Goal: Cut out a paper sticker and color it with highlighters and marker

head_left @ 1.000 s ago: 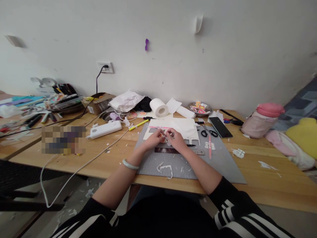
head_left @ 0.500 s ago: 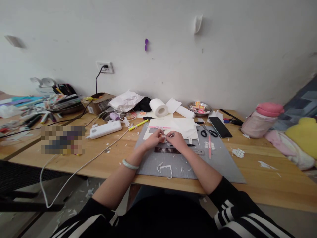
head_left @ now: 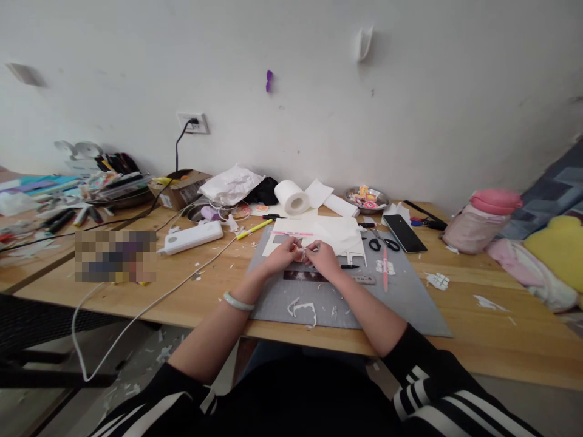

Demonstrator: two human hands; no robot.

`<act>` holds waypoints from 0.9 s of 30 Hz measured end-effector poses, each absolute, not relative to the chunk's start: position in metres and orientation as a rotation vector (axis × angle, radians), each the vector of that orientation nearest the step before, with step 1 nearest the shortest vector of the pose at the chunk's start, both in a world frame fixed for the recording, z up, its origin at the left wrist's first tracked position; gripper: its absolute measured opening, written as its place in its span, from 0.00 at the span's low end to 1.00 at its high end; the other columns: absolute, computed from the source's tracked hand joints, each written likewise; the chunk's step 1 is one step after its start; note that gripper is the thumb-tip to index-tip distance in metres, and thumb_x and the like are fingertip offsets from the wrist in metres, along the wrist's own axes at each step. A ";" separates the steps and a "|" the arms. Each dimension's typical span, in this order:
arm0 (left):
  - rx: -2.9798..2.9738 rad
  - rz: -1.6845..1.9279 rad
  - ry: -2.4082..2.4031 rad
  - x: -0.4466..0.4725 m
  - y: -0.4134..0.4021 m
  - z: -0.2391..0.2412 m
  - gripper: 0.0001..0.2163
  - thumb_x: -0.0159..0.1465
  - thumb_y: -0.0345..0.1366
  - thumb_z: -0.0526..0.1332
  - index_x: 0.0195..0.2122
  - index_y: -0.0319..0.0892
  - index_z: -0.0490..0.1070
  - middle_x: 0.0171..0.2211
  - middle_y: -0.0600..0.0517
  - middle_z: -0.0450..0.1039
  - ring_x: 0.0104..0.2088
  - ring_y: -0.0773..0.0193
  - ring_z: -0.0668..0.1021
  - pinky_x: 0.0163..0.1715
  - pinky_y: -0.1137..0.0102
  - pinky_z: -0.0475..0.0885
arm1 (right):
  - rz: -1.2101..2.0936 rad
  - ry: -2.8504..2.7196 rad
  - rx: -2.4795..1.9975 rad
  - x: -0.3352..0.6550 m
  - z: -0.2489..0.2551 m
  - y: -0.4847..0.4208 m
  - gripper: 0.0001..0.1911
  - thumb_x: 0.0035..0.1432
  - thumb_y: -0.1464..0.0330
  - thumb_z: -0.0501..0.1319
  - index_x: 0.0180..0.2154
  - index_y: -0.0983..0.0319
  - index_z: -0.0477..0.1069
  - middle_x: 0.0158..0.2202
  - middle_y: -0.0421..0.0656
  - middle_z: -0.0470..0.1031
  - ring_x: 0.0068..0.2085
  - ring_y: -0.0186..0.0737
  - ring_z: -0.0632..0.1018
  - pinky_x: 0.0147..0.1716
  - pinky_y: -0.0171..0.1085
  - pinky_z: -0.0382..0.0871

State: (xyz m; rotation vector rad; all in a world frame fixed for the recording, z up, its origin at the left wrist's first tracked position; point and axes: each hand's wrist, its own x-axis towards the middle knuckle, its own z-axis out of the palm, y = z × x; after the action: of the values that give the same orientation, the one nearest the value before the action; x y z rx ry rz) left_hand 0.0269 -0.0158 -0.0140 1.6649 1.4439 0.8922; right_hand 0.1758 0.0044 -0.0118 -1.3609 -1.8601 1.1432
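My left hand (head_left: 282,256) and my right hand (head_left: 322,257) meet over the grey cutting mat (head_left: 273,303). Both sets of fingertips pinch a small white and orange-pink piece (head_left: 299,255), mostly covered by the fingers; its kind is too small to tell. Behind them lies white card (head_left: 350,233) with cut-out openings, a pink pen (head_left: 291,233) across it. A ruler (head_left: 367,280) runs beneath my wrists, and a black pen-like tool (head_left: 350,266) is just beyond it. White paper scraps (head_left: 304,311) are strewn nearer me.
Right of my hands are black-handled scissors (head_left: 384,244), a pink-orange pen (head_left: 385,270), a phone (head_left: 405,233) and a pink bottle (head_left: 478,221). A paper roll (head_left: 293,198) and metal bowl (head_left: 385,200) stand behind. Leftward lie a yellow marker (head_left: 254,229), white power strip (head_left: 194,237) and cable (head_left: 166,294).
Both hands stay in nearly the same place, still on the small piece. The right fingers have shifted slightly around it. Nothing else on the table has moved.
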 end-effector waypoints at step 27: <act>1.698 0.913 1.414 0.028 -0.020 -0.011 0.09 0.64 0.38 0.58 0.41 0.37 0.68 0.34 0.52 0.70 0.31 0.67 0.74 0.31 0.68 0.72 | 1.269 -1.909 -1.423 0.180 -0.006 0.007 0.12 0.62 0.65 0.57 0.44 0.65 0.69 0.40 0.43 0.73 0.35 0.35 0.76 0.35 0.39 0.73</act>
State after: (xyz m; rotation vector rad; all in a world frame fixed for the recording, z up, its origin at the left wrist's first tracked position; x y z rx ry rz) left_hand 0.0284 -0.0204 -0.0110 1.6978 1.4143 0.9135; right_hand 0.1801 0.0074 -0.0061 -1.4229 -1.9091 1.2687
